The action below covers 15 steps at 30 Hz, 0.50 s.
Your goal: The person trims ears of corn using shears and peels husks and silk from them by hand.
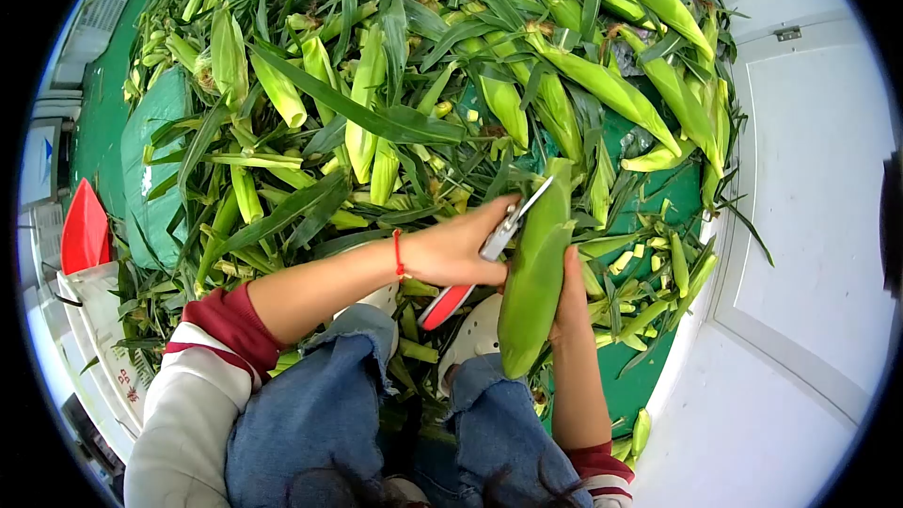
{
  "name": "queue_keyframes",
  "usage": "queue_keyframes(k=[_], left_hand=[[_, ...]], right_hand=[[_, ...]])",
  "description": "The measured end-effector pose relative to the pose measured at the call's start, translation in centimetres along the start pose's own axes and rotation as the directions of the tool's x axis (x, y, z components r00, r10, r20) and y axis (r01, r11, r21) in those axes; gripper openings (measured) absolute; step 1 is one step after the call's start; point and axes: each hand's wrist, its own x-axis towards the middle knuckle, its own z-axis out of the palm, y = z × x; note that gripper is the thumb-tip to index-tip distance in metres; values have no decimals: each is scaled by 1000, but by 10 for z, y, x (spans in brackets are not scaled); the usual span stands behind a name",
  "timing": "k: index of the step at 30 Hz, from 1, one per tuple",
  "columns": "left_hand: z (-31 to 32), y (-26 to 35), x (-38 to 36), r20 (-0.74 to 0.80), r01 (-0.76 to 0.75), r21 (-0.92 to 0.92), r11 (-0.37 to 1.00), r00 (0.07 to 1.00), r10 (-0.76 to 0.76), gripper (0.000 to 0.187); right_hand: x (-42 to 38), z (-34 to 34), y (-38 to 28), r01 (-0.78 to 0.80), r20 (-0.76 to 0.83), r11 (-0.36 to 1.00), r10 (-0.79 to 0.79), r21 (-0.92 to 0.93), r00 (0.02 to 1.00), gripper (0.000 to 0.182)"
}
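A green corn ear in its husk (536, 282) stands nearly upright in front of my knees, its narrow tip pointing down toward me. My right hand (571, 296) holds it from the right side. On the other side, my left hand (461, 246), with a red string at the wrist, is closed around shears with a red handle (446, 307). The metal blades (527, 210) lie against the upper left side of the ear. Part of the shears is hidden by my left hand.
A large heap of husked corn ears and long leaves (376, 122) covers the green floor ahead. Cut stem pieces (630, 259) lie at the right. A white panel (809, 132) borders the right side. A red object (86, 228) and a white container (99, 320) are at the left.
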Motion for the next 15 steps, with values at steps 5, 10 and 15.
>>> queue_keyframes(k=[5, 10, 15], left_hand=[[-24, -32, 18, -411, 65, 42, 997, 911, -43, 52], [-97, -23, -2, -575, -193, -758, 624, 649, -498, 41], [-59, -12, -25, -265, 160, -698, 698, 847, -460, 46]], right_hand=[[0, 2, -19, -93, 223, 955, 29, 282, 974, 72], [-12, 12, -38, 61, 138, 791, -181, 609, 974, 61], [8, 7, -40, 150, -19, 642, -206, 752, 978, 54]])
